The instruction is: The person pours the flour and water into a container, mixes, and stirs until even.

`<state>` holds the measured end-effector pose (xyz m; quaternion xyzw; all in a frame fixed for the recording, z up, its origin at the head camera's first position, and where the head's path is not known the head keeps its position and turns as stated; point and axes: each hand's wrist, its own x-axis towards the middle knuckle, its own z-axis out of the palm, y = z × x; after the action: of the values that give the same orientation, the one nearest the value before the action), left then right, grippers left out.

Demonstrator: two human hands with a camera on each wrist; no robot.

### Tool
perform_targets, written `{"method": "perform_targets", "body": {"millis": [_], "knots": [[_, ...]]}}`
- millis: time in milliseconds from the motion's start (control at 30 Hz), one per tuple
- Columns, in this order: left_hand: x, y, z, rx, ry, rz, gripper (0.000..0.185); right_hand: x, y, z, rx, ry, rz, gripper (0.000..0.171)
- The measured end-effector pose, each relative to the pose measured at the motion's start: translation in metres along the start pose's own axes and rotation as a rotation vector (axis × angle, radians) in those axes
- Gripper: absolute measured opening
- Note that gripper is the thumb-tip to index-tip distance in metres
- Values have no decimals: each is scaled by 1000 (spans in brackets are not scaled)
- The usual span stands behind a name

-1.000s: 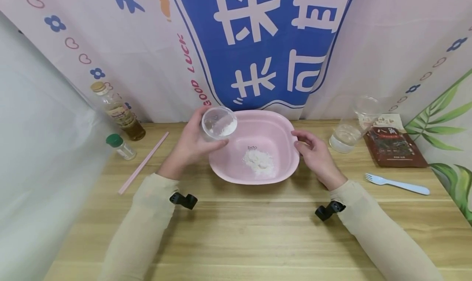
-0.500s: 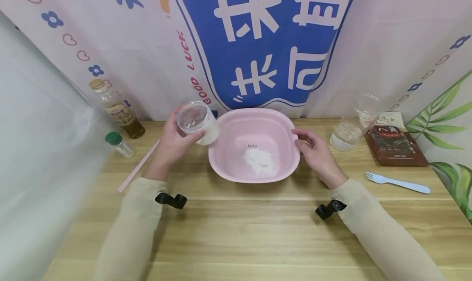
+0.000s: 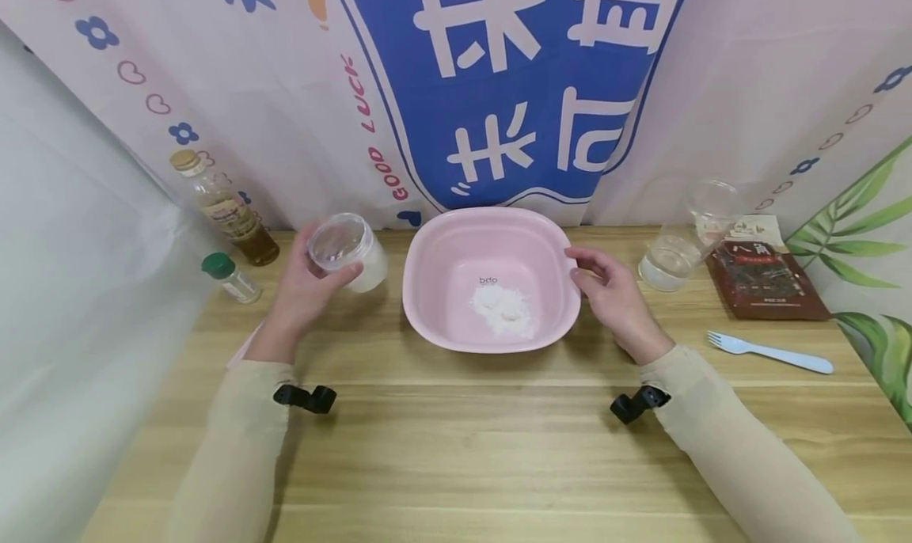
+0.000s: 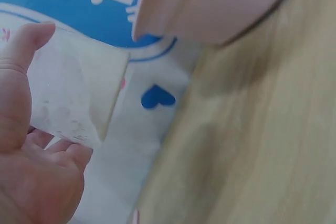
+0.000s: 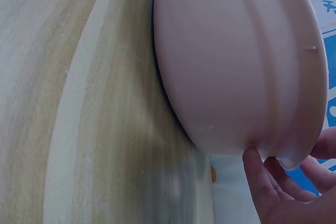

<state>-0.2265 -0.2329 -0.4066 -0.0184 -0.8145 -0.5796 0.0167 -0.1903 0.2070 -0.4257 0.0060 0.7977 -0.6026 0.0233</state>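
I have drawn my left hand back from the pink basin, and the clear plastic cup comes with it. A second ago the cup was tipped over the basin's near-left rim; now it sits off to the left of the basin, clear of the rim, its mouth turned up and toward me. My fingers and thumb are curled round its wall, and the left wrist view shows the thumb lying along the side. A white residue clings low inside the cup, so I judge the pouring is finished.

The heap of white powder lies on the basin floor, just left of my right hand, and looks unchanged. That hand has not moved: its fingers are curled against the basin's right rim, steadying it on the wooden table.

Beyond my left hand stand an oil bottle and a small green-capped jar.
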Motion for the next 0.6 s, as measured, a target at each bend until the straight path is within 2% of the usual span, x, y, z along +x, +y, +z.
{"method": "perform_targets", "body": {"millis": [300, 600], "knots": [[-2, -27, -16, 142, -89, -79, 101, 0, -1, 0, 8, 0, -12, 43], [-1, -39, -23, 269, -146, -137, 113, -1, -1, 0, -3, -4, -5, 43]]}}
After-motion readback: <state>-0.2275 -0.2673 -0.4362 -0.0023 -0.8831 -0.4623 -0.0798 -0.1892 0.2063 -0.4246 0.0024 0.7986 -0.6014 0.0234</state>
